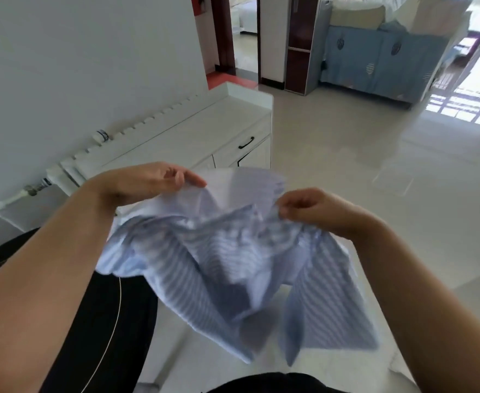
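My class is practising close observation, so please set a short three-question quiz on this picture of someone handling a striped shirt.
1. True or false: the striped shirt lies flat on top of the white cabinet.
2. What is the left hand doing? A: pinching the shirt's upper edge. B: pulling a drawer handle. C: hanging idle.
3. Fill the gap: the right hand grips the bunched cloth with curled ____.

Key
1. False: it hangs in the air, held up by both hands.
2. A.
3. fingers.
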Demonstrator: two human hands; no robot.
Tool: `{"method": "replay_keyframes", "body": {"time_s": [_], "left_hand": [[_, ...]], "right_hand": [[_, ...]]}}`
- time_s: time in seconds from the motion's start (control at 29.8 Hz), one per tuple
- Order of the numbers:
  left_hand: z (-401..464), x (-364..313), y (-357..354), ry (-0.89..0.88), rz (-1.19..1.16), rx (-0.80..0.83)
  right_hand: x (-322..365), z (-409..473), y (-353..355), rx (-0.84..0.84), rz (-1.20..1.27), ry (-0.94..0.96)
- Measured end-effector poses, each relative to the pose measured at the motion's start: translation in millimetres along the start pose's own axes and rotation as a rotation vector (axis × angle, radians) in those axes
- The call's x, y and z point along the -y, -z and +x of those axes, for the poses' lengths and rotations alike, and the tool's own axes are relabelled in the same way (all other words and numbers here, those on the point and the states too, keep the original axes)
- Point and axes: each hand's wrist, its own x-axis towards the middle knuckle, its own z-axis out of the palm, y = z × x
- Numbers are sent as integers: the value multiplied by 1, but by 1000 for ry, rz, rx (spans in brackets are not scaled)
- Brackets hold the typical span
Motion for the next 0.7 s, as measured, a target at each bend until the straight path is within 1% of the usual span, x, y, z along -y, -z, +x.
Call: {"method": "replay_keyframes", "body": {"time_s": [0.03,0.07,0.1,0.17,0.2,0.34,0.4,0.44,0.47,0.54,0.57,0.64,0.7], "left_hand": [[3,-3,-7,-37,-37,-25],[7,-9,-17,-77,-62,-26],[12,-18,-28,-121,-66,-3],[19,-36,-53,-172,-33,49],[22,-42,-62,-168,-42,58],[27,-40,-79,-70,-212,-48],[28,-34,-86,-74,-169,-105],[29,-32,-90,-79,-152,-130],[27,-32,-92,-77,-135,-142],[23,-28,-90,-59,-109,-115],[20,-26,-87,-47,-92,-98],[13,-20,-79,-39,-83,-68],[8,-14,-71,-27,-99,-67]], "right_hand": [[16,1,-10,144,-94,36],[28,4,-22,197,-191,87],[36,8,-33,167,-244,141],[48,19,-48,-7,-254,174],[51,23,-52,-88,-221,167],[47,25,-58,-255,-55,149],[37,22,-58,-300,2,126],[31,20,-57,-288,23,108],[25,18,-53,-238,34,84],[10,12,-41,-50,-17,8],[2,7,-35,54,-98,-38],[-17,-3,-26,222,-333,-143],[-38,-13,-25,323,-507,-235]]}}
